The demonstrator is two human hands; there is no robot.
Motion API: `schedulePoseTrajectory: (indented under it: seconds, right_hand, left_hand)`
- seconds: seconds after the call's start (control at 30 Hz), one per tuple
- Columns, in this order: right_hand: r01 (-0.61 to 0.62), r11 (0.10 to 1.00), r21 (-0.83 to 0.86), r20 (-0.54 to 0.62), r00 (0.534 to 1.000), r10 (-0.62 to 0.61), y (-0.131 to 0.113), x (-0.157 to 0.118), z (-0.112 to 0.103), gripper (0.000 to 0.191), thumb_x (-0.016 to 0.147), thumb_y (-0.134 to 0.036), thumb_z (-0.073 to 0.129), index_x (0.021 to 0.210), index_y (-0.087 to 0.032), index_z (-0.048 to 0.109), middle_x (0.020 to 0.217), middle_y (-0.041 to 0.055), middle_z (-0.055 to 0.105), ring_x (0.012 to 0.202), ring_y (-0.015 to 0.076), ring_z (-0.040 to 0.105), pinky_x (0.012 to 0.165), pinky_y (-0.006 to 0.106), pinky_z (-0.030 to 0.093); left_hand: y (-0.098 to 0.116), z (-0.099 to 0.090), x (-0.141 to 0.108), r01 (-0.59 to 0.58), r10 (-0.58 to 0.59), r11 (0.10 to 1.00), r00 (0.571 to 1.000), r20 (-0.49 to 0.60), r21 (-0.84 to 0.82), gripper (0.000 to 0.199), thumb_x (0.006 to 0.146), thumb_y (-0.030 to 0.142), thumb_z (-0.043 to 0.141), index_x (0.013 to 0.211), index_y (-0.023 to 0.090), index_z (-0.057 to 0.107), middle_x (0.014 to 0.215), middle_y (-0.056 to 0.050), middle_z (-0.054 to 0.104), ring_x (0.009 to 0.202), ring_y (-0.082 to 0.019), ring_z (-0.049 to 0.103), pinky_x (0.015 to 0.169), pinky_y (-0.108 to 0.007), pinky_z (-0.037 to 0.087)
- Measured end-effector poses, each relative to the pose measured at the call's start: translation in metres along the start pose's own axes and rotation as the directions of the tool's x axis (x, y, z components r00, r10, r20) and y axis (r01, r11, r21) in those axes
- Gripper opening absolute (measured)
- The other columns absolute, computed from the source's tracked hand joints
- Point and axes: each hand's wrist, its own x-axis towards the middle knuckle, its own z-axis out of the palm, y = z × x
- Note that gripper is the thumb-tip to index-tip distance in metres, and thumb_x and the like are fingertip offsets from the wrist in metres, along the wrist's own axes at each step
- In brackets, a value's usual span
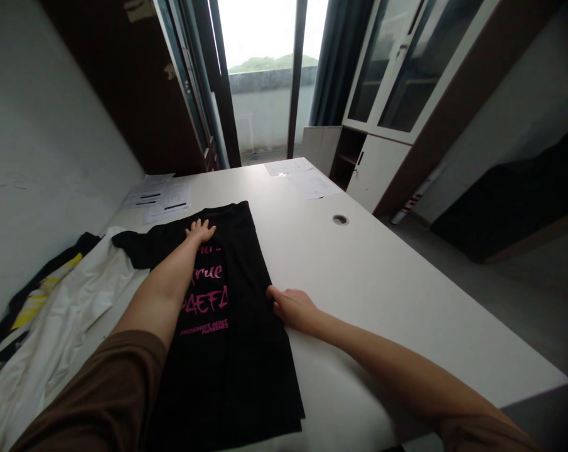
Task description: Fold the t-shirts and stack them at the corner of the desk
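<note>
A black T-shirt [246,351] with pink lettering lies on the white table [307,251], its right side folded inward over part of the print. One sleeve points out to the left. My left hand [201,231] rests flat near the shirt's upper part, fingers spread. At the shirt's right edge, my right hand [290,307] pinches the fabric between thumb and fingers.
White clothing [71,314] and a black garment with yellow print [46,292] lie along the left wall. Papers [164,198] are at the far left, more sheets [307,179] at the far end. A round cable hole [341,220] is on the right.
</note>
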Motion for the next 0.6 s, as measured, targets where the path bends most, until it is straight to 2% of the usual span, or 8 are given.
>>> schedulePoseTrajectory:
  seconds: [0.1, 0.2, 0.27, 0.37, 0.43, 0.5, 0.6]
  right_hand:
    - [-0.002, 1.000, 0.000, -0.037, 0.999, 0.002, 0.000, -0.001, 0.003, 0.030, 0.098, -0.026, 0.049, 0.126, -0.028, 0.058, 0.095, 0.0052, 0.075, 0.085, 0.0236, 0.070, 0.067, 0.029, 0.039]
    - [0.017, 1.000, 0.009, -0.122, 0.992, -0.016, 0.001, 0.001, 0.011, 0.023, 0.099, -0.026, 0.051, 0.119, -0.026, 0.061, 0.092, 0.0048, 0.073, 0.085, 0.0221, 0.069, 0.072, 0.030, 0.043]
    - [0.076, 0.997, 0.006, -0.218, 0.973, -0.072, 0.002, 0.005, 0.015, 0.017, 0.100, -0.026, 0.051, 0.110, -0.024, 0.064, 0.097, 0.0066, 0.073, 0.092, 0.0225, 0.067, 0.079, 0.031, 0.047]
    - [0.193, 0.981, -0.023, -0.401, 0.897, -0.186, 0.004, 0.014, 0.019, 0.017, 0.099, -0.026, 0.054, 0.109, -0.021, 0.068, 0.125, 0.0130, 0.067, 0.117, 0.0270, 0.060, 0.097, 0.038, 0.048]
    - [0.260, 0.965, -0.041, -0.487, 0.838, -0.246, 0.006, 0.020, 0.021, 0.026, 0.098, -0.027, 0.058, 0.122, -0.019, 0.067, 0.148, 0.0164, 0.053, 0.137, 0.0315, 0.048, 0.109, 0.046, 0.044]
    - [0.339, 0.940, -0.047, -0.484, 0.815, -0.318, 0.007, 0.026, 0.025, 0.039, 0.098, -0.030, 0.060, 0.136, -0.020, 0.062, 0.161, 0.0155, 0.039, 0.149, 0.0328, 0.035, 0.118, 0.050, 0.037]
    - [0.427, 0.904, -0.030, -0.350, 0.843, -0.409, 0.008, 0.034, 0.031, 0.053, 0.100, -0.041, 0.059, 0.150, -0.024, 0.053, 0.164, 0.0117, 0.038, 0.153, 0.0305, 0.031, 0.123, 0.052, 0.031]
  left_hand:
    - [-0.005, -0.001, -0.002, -0.054, 0.054, 0.999, 0.997, -0.050, -0.001, 0.073, 0.097, 0.062, 0.039, 0.156, 0.019, 0.044, 0.167, -0.020, 0.029, 0.154, -0.043, 0.023, 0.118, -0.067, 0.025]
    - [-0.006, 0.002, -0.013, -0.146, 0.146, 0.989, 0.980, -0.135, 0.011, 0.065, 0.099, 0.055, 0.040, 0.154, 0.020, 0.047, 0.168, -0.015, 0.030, 0.156, -0.037, 0.021, 0.123, -0.060, 0.019]
    - [-0.007, 0.007, -0.024, -0.205, 0.203, 0.979, 0.956, -0.212, 0.015, 0.059, 0.101, 0.049, 0.041, 0.151, 0.021, 0.049, 0.168, -0.012, 0.030, 0.155, -0.033, 0.021, 0.126, -0.055, 0.015]
    - [-0.015, 0.014, -0.040, -0.282, 0.267, 0.959, 0.905, -0.332, 0.001, 0.053, 0.101, 0.044, 0.044, 0.146, 0.021, 0.054, 0.165, -0.012, 0.036, 0.153, -0.032, 0.027, 0.126, -0.050, 0.015]
    - [-0.028, 0.016, -0.047, -0.281, 0.257, 0.959, 0.912, -0.321, -0.030, 0.052, 0.099, 0.046, 0.048, 0.145, 0.023, 0.056, 0.162, -0.012, 0.040, 0.151, -0.033, 0.031, 0.125, -0.050, 0.019]
    - [-0.048, 0.014, -0.050, -0.213, 0.189, 0.975, 0.947, -0.259, -0.067, 0.054, 0.097, 0.049, 0.051, 0.145, 0.023, 0.055, 0.160, -0.013, 0.043, 0.148, -0.036, 0.035, 0.122, -0.054, 0.023]
    - [-0.081, 0.005, -0.049, -0.098, 0.069, 0.989, 0.969, -0.238, -0.110, 0.053, 0.097, 0.045, 0.051, 0.142, 0.017, 0.057, 0.153, -0.019, 0.050, 0.143, -0.039, 0.042, 0.117, -0.054, 0.031]
